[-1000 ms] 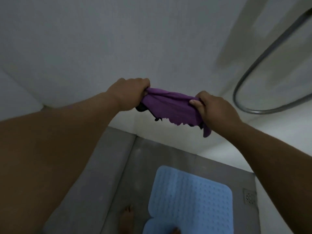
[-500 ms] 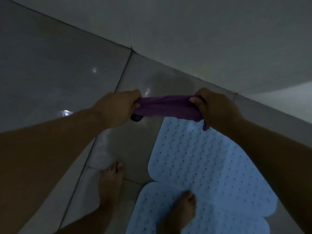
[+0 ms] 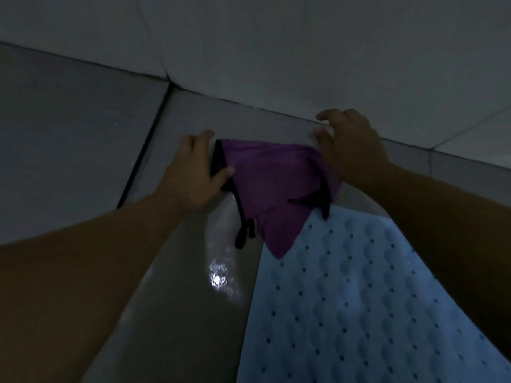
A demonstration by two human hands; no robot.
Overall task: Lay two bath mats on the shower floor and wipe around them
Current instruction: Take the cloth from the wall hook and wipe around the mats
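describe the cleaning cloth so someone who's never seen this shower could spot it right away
Start at the pale blue bath mat with rows of small holes on the grey floor. At its far end, near the wall, the cloth hangs between the left hand and the right hand. It is the only purple thing here, edged in black.

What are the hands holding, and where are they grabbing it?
A purple cloth. The left hand pinches its black-trimmed left edge. The right hand rests at its right top corner, fingers spread; whether it grips cannot be told.
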